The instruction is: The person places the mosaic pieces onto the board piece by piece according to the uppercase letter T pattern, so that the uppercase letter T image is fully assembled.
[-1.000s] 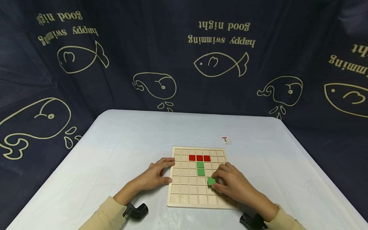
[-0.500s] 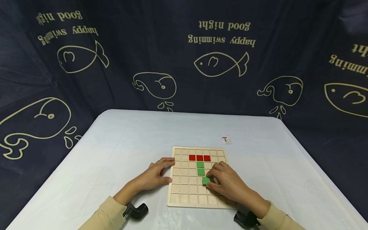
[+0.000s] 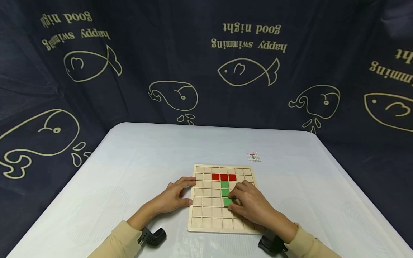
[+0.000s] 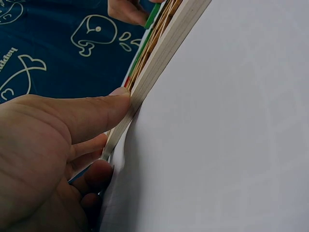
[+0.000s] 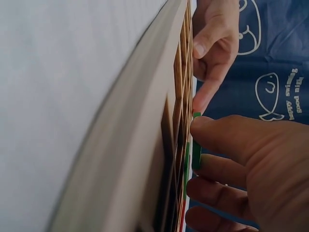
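Observation:
A wooden grid board [image 3: 206, 223] lies on the white table. Three red square tiles [image 3: 224, 177] form a row in its upper part, and two green tiles [image 3: 224, 185] run down below the middle one. My right hand [image 3: 253, 204] pinches another green tile [image 3: 227, 202] between thumb and fingers, just below that column. In the right wrist view this held tile [image 5: 196, 154] stands slightly off the board's surface. My left hand [image 3: 172, 198] rests against the board's left edge, thumb and fingers spread along it; the left wrist view shows the thumb [image 4: 104, 113] touching the rim.
A small printed card [image 3: 253, 157] with a red and green T pattern on a grid lies beyond the board's far right corner. A dark blue curtain [image 3: 206, 100] with fish and whale drawings hangs behind the table.
My right hand has moved left across the board with the green tile, bringing it nearly in line under the green column. The left hand has stayed at the board's edge.

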The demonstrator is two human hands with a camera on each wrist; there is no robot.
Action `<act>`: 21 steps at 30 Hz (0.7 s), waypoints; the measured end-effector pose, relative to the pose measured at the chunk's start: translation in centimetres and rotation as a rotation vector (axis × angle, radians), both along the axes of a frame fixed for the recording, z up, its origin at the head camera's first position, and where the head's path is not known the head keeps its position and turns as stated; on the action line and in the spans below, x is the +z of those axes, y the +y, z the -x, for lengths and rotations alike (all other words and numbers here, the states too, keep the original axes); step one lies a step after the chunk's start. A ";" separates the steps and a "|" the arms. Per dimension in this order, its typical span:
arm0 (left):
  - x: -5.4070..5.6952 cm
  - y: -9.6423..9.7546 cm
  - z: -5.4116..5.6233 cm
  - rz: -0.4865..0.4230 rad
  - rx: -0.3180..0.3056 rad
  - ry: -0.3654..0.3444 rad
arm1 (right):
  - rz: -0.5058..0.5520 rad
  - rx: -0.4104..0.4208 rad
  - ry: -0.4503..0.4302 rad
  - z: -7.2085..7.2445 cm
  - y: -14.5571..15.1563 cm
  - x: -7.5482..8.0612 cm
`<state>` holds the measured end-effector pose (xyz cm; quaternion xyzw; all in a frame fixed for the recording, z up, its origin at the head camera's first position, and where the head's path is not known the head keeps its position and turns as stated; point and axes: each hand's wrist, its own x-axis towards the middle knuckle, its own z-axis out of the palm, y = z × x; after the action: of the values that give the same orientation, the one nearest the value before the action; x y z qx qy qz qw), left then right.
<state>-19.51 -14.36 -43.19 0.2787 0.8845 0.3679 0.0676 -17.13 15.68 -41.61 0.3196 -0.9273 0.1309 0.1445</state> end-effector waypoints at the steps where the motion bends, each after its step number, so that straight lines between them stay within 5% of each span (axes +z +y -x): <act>1: 0.0 0.0 0.0 0.000 -0.001 0.002 | -0.001 0.000 0.002 0.0 0.0 0.0; 21: 0.1 0.0 -0.1 -0.003 -0.003 0.015 | -0.022 -0.001 0.031 0.3 -0.5 -0.4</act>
<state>-19.44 -14.35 -43.13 0.2831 0.8841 0.3668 0.0610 -17.48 15.19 -41.98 0.3228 -0.9265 0.1154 0.1554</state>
